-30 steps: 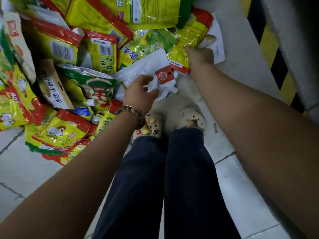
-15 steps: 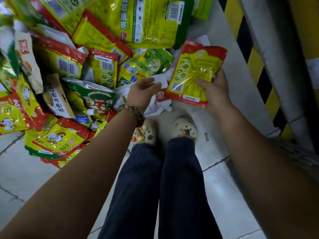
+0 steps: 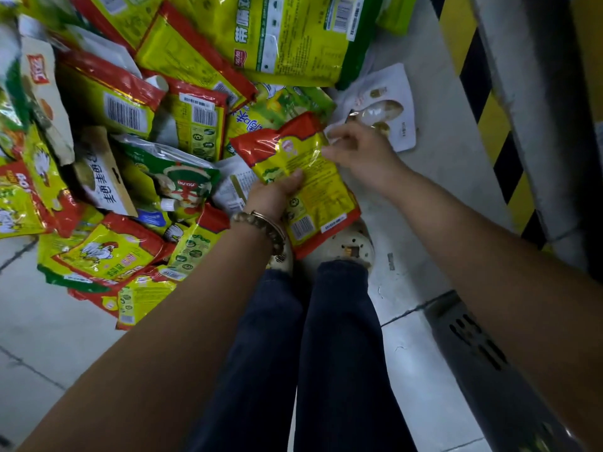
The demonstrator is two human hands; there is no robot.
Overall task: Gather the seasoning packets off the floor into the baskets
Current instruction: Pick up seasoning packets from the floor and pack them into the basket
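While the left hand (image 3: 272,197) grips a yellow packet (image 3: 313,187), the right hand (image 3: 362,156), fingers loose, hovers by the one-o'clock white packet (image 3: 396,93), likely the next pick.

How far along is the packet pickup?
Done: nothing visibly gathered yet. In hand: left hand grips one red-and-yellow foil packet; right hand at its edge, blurred. Left: the heap of yellow, red and green packets and a white pouch on the floor.
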